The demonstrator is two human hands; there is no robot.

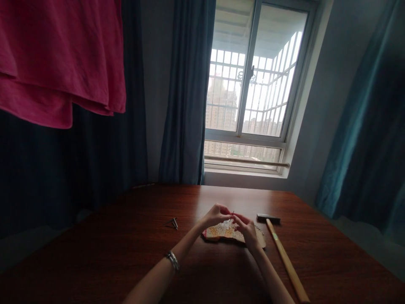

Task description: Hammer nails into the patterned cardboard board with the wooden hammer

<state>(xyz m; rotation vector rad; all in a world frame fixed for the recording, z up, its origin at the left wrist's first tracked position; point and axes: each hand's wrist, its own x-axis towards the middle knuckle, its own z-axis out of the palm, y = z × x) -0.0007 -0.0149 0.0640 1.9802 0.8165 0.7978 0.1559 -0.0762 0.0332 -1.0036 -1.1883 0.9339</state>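
Note:
My left hand (219, 214) and my right hand (246, 228) meet fingertip to fingertip, both closed in a pinch. Between them a thin, dark, nail-like piece (233, 214) stands nearly upright, its tip poking above the fingers. Just below lies a flat patterned piece (260, 240), pale with yellow patches, dark dots and a reddish left end; my hands partly cover it. Something whitish and crumpled-looking (225, 224) shows on it under my left fingers, too small to make out. A bracelet (172, 260) circles my left wrist.
To the right rests a hammer (286, 257) with a wooden handle, its dark head pointing away. Several nails (173, 223) lie in a small heap on the left of the brown table (126, 240). A pink cloth (63, 59) hangs at upper left; behind are curtains (188, 93) and a window (253, 84).

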